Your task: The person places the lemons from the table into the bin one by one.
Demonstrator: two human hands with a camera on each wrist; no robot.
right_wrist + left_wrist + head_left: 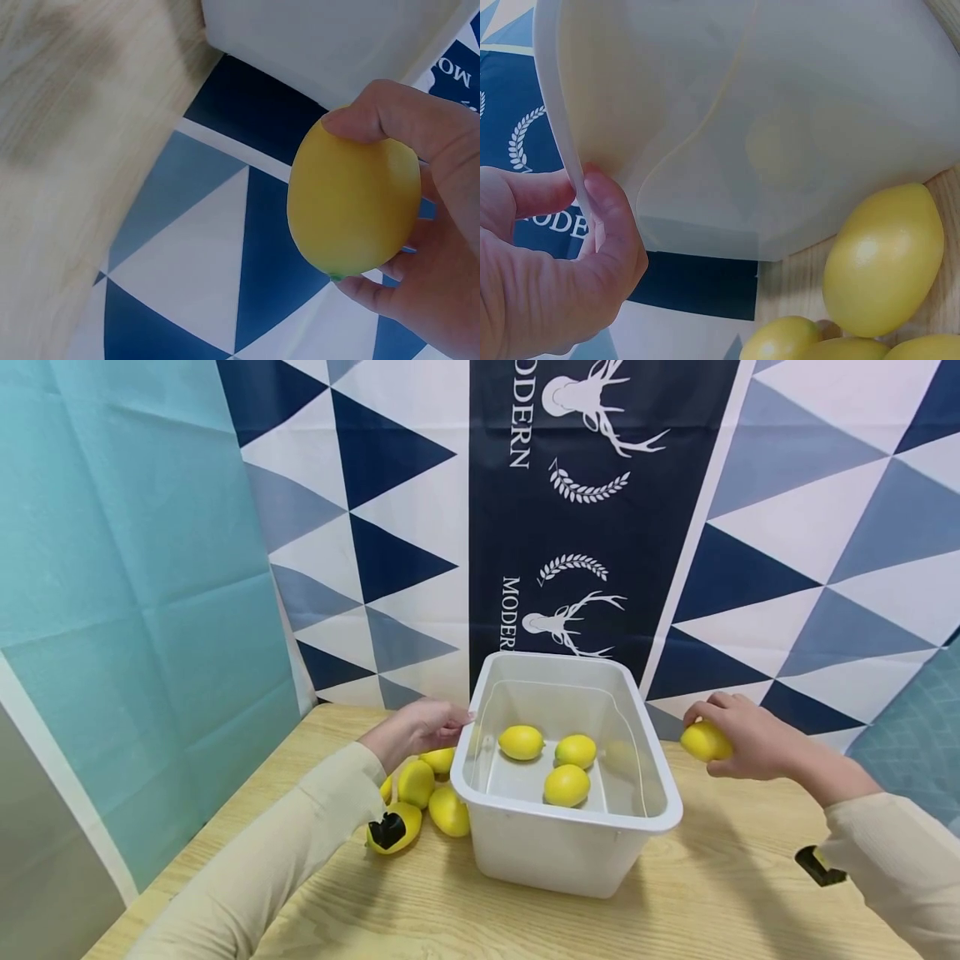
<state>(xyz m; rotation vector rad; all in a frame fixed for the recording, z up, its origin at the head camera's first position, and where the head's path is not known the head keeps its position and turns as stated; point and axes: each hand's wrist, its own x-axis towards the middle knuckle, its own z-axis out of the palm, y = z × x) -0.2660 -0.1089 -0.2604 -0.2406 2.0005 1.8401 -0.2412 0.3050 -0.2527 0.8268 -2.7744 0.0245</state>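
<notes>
A white plastic bin [551,852] stands on the table with three lemons inside, among them a front lemon [567,786]. My left hand [429,727] pinches the bin's left rim; the left wrist view shows thumb and fingers on either side of that rim [551,97]. To the right of the bin, my right hand [757,739] holds a lemon [352,199] above the table, its fingers curled round it. Left of the bin, below my left forearm, lies a group of several lemons [450,811], partly hidden by the sleeve.
The wooden table [420,910] reaches back to a hanging cloth [405,568] with triangles and deer heads. At the left hangs a plain teal cloth [142,568]. A small black device [821,866] sits by the right sleeve, and another black piece [387,831] by the left.
</notes>
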